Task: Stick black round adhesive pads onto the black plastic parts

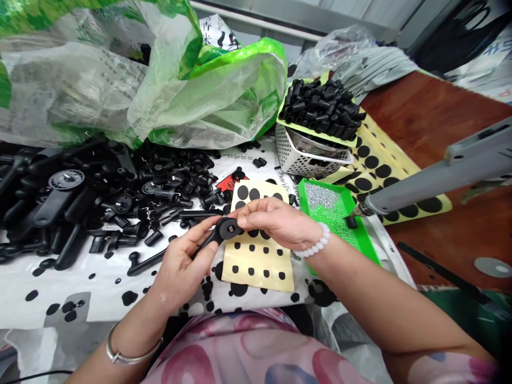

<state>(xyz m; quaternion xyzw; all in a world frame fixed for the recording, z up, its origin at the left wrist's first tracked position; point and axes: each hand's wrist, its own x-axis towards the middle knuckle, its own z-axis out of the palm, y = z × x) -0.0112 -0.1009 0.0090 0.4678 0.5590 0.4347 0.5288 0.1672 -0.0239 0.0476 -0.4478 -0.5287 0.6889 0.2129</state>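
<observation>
The left hand (180, 272) and the right hand (278, 224) are up in front of the person, and both hold a black plastic part (214, 237), which has a long stem and a round head. The left fingers (202, 253) curl shut around the stem, and the right fingers (244, 213) pinch the head, so the part sits just above a yellow sheet of black dot stickers (256, 266).

The part looks small and smooth – it could slip if a grip goes loose. Then it might drop into the big pile of black parts (120, 181) on the left and get lost among the others. To the right, a green tray of shiny bits (320, 197) sits close to the right wrist, so a quick bump could spill them. The tip of a grey tool (420, 181) points at that tray too – if it is hot, which I cannot tell, touching it could hurt.
</observation>
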